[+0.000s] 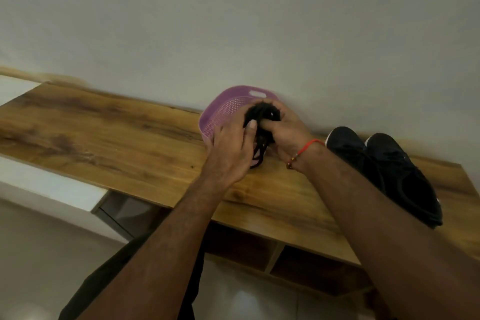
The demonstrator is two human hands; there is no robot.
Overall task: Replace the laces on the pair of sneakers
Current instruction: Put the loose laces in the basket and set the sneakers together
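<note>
Sneakers: two dark sneakers [384, 171] lie side by side on the right part of the worktop [109, 138], toes toward the wall; the right forearm hides their near ends.
Laces: one tangled bunch of dark laces [262, 122], strands too knotted to count, held between both hands over the near rim of the basket, with loops hanging down to the worktop.
Basket: one purple perforated basket [226, 112] against the wall, just left of the sneakers.
Hands: two; left hand [233, 148] and right hand [285, 130] both curl their fingers round the laces.
Wrist: one red thread band [307, 147] on the right wrist.
Worktop: long wood-grain board, with open compartments beneath its right part.
Room: plain pale wall [233, 21] behind; light tiled floor [39, 254] below.
</note>
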